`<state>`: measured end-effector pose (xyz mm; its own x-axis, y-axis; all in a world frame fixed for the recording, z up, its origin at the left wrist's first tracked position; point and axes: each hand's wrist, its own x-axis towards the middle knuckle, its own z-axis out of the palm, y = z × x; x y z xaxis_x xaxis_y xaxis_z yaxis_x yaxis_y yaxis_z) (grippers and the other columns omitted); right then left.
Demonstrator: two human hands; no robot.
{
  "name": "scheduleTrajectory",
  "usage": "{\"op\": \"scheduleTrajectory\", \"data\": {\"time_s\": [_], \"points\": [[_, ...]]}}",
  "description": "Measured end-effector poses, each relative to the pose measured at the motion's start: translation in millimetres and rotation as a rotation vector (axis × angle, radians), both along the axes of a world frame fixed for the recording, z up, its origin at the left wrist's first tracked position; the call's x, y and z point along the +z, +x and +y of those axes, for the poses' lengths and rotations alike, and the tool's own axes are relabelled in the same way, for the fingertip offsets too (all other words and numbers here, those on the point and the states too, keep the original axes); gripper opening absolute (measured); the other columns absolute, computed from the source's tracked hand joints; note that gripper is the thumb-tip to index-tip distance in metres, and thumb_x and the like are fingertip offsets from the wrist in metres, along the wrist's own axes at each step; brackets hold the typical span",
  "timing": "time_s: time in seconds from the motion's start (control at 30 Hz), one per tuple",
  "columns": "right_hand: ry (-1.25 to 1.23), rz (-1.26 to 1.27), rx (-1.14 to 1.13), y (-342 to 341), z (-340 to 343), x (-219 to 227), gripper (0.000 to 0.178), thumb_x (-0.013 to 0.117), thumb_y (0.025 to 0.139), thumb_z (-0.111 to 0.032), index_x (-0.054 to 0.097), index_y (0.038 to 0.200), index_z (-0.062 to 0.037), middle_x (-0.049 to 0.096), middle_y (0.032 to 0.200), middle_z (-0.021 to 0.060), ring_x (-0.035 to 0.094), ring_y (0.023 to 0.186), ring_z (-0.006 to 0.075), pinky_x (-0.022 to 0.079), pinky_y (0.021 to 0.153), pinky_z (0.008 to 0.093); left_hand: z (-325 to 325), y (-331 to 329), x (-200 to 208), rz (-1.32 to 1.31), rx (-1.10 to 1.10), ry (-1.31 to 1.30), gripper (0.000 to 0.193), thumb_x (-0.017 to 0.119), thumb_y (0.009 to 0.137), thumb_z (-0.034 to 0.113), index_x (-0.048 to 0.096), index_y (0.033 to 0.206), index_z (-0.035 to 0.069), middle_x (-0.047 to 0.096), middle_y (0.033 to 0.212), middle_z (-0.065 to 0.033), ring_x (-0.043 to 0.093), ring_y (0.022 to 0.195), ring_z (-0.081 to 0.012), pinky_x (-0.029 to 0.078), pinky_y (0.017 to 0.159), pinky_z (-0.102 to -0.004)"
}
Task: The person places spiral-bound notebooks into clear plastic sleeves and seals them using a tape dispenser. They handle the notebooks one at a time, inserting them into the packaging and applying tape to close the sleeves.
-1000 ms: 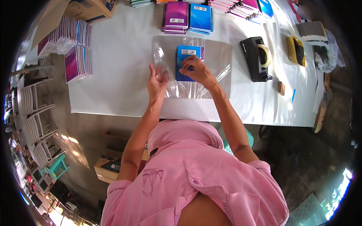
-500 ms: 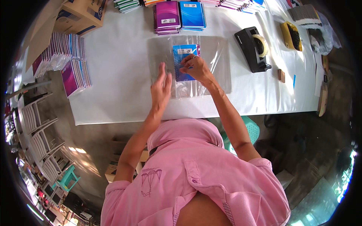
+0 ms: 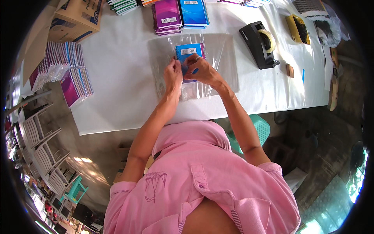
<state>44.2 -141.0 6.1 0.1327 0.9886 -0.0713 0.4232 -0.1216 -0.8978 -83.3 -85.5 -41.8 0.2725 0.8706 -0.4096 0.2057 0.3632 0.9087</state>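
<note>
A spiral-bound blue notebook [image 3: 189, 50] lies on a sheet of clear plastic film [image 3: 206, 87], with a strip of magenta cover showing at its right edge. This film rests on a greyish rectangular mat [image 3: 226, 74]. My left hand [image 3: 173, 75] is closed at the notebook's left edge, its fingertips pinching the film there. Over the lower half of the notebook, my right hand [image 3: 203, 73] has its fingers curled in a pinch, close to the left fingertips. Whatever lies between the right fingertips is too small to make out.
Stacked purple notebooks [image 3: 167, 13] and blue notebooks [image 3: 193, 13] stand beyond the mat. More wrapped notebooks [image 3: 76, 85] and a cardboard box [image 3: 76, 19] are at left. A black tape dispenser [image 3: 255, 46], yellow container [image 3: 298, 29] and small wooden block [image 3: 290, 71] sit at right.
My left hand has moved right and up to the notebook's edge, its fingers going from stretched out to closed. The right hand stays pinched over the notebook. The view has shifted slightly.
</note>
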Motion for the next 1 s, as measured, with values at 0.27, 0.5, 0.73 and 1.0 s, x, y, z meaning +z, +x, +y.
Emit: {"op": "scheduleTrajectory", "data": {"time_s": [0.27, 0.5, 0.73, 1.0], "points": [[0.054, -0.135, -0.054, -9, 0, -19, 0.018, 0.084, 0.061, -0.008, 0.068, 0.063, 0.0013, 0.058, 0.106, 0.0125, 0.059, 0.091, 0.0259, 0.051, 0.075, 0.0348, -19, -14, 17, 0.013, -0.151, 0.004, 0.041, 0.052, 0.098, 0.035, 0.060, 0.126, 0.007, 0.069, 0.095, -0.0139, 0.063, 0.086, -0.0203, 0.048, 0.077, -0.0341], [-0.092, 0.011, 0.052, 1, -1, 8, 0.017, 0.080, 0.068, -0.010, 0.068, 0.066, 0.0013, 0.059, 0.109, 0.0099, 0.056, 0.102, 0.0233, 0.046, 0.086, 0.0337, -12, -41, -26, 0.131, -0.035, 0.017, 0.043, 0.049, 0.100, 0.037, 0.066, 0.112, 0.000, 0.071, 0.092, -0.0143, 0.066, 0.082, -0.0240, 0.049, 0.076, -0.0349], [-0.165, 0.156, 0.063, 12, -3, 8, 0.016, 0.077, 0.073, -0.011, 0.067, 0.068, 0.0003, 0.057, 0.111, 0.0074, 0.054, 0.106, 0.0205, 0.043, 0.090, 0.0321, -12, -41, 64, 0.123, 0.079, 0.631, 0.041, 0.048, 0.100, 0.017, 0.046, 0.137, -0.002, 0.062, 0.125, -0.0181, 0.062, 0.111, -0.0254, 0.048, 0.089, -0.0289], [-0.135, 0.163, 0.044, 12, -3, 5, 0.016, 0.073, 0.070, -0.010, 0.068, 0.070, 0.0050, 0.059, 0.109, 0.0107, 0.057, 0.099, 0.0235, 0.048, 0.084, 0.0328, -19, -119, 43, 0.820, -1.023, 0.383, 0.072, 0.059, 0.089, 0.006, 0.024, 0.150, 0.018, 0.061, 0.121, -0.0205, 0.063, 0.100, -0.0406, 0.053, 0.085, -0.0448]]}}
